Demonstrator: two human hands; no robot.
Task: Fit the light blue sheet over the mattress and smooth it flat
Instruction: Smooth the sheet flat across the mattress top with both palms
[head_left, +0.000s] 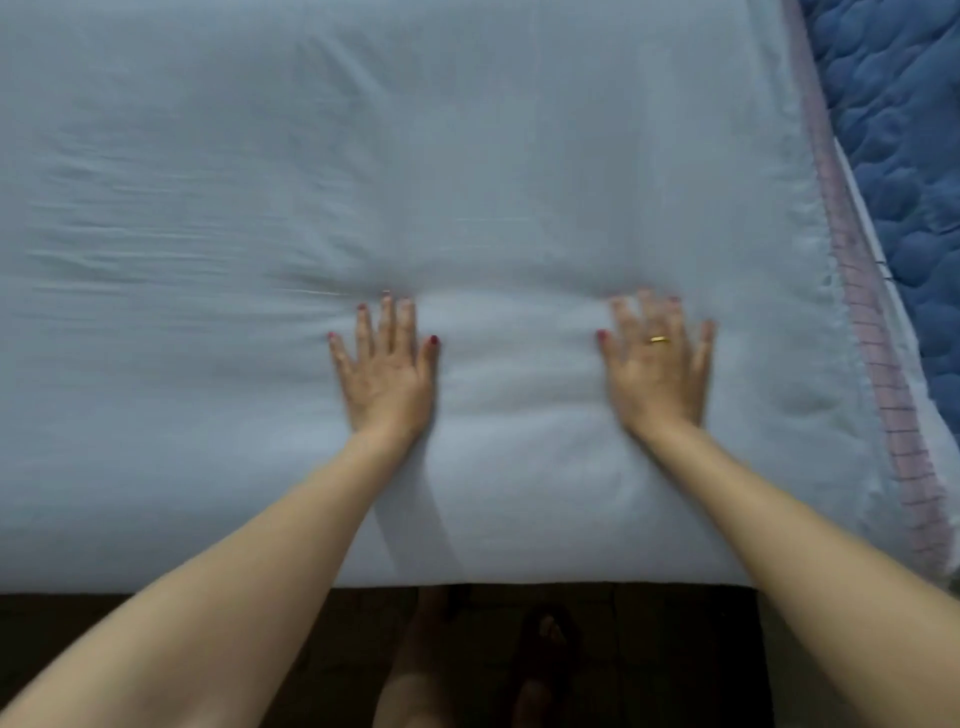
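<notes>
Nearest the camera, the dark floor (156, 649) shows below the bed's near edge, with the person's feet just visible on it. Above that edge the light blue cotton sheet (363, 156) already lies spread across the top of the mattress, and here at the near side it reaches the edge — whether it is tucked under cannot be told.

Both hands lie on the sheet, palms down. The left hand (384, 379) is flat with its fingers straight and slightly spread, holding nothing, only pressing on the cloth. The right hand (657, 379), a gold ring on one finger, lies the same way — flat, fingers apart, blurred as if sliding. The sheet sits directly under both palms and runs out from them on every side.

Between and just beyond the fingertips the cloth is puckered into a soft ridge, and to the far left a band of fine creases runs sideways. So the smoothing looks part done: the near strip under the forearms is fairly flat, the middle and left are not yet.

To the right, the sheet's edge stops short of the side, leaving a pink checked strip (878, 364) of bedding uncovered, and past it a dark blue quilted cover (904, 130). That side probably needs pulling over. The far end is out of view.
</notes>
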